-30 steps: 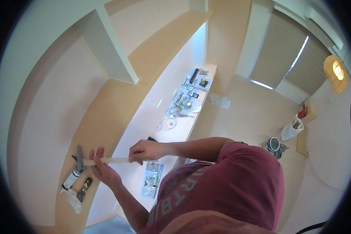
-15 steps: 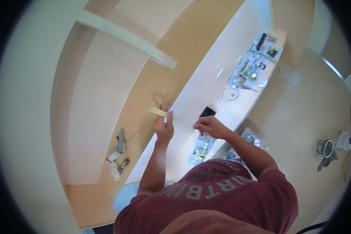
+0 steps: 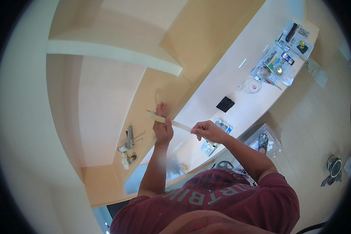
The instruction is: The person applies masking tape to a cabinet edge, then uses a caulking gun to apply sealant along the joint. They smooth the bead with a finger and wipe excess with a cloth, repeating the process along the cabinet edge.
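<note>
I have the tape roll (image 3: pixel 156 116) nearly edge-on above the wooden ledge (image 3: pixel 175 89), with a pale tape strip (image 3: pixel 181 126) running from it toward four o'clock. My left hand (image 3: pixel 163 130) grasps the roll between thumb and upright fingers; my right hand (image 3: pixel 206 130) pinches the strip's far part in curled fingertips. The strip looks fairly straight between them. I judge the step in hand to be drawing out a length of tape; the next move calls for a steady left hold and an even pull on the right, without letting the strip twist or stick to itself.

Outward from the roll, a grey caulking gun (image 3: pixel 129 134) lies at eight o'clock on the ledge. Toward three sits a black pouch (image 3: pixel 225 104) on the white counter (image 3: pixel 243 111); farther, between three and four, a bucket (image 3: pixel 334 167) stands on the floor.
</note>
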Tool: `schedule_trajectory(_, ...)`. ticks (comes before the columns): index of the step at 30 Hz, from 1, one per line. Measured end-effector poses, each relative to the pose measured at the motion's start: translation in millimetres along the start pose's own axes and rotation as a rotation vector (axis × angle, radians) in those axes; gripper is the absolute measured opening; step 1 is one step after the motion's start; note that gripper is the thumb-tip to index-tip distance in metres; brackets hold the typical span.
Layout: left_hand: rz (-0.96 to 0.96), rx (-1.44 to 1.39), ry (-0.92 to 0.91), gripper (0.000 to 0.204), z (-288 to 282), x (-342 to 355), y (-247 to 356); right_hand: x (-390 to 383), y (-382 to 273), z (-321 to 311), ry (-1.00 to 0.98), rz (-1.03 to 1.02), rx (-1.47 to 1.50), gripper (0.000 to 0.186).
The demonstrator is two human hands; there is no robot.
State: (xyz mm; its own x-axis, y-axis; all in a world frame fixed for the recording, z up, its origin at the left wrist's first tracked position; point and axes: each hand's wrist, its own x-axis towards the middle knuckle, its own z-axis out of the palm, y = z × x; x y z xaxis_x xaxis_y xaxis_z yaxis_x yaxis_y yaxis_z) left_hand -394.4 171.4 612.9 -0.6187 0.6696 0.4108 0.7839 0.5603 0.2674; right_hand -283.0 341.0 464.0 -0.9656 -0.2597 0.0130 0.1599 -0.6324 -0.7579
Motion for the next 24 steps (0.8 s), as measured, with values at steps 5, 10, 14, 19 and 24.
schedule_trajectory(5, -0.17, -0.107, 0.055, 0.044, 2.8, -1.4, 2.5, 14.6, 5.8, -5.0, -0.062, 0.033, 0.049, 0.026)
schedule_trajectory(10, -0.151, -0.097, -0.016, 0.038, -7.9, 6.0, 2.3, 21.4, -2.2, -8.1, -0.121, 0.049, 0.02, 0.026)
schedule_trajectory(14, -0.207, -0.158, -0.016, 0.047, -10.9, 13.0, 14.4, 26.1, 5.2, -17.1, -0.13, 0.06, 0.033, 0.024)
schedule_trajectory(19, -0.199, -0.176, -0.042, 0.054, -13.5, 5.7, 5.0, 22.9, -0.3, -12.4, -0.115, 0.077, 0.04, 0.024)
schedule_trajectory(24, -0.222, -0.311, 0.009, 0.046, -18.4, -2.5, 11.2, 6.8, -1.4, 1.9, -0.068, 0.068, -0.041, 0.024)
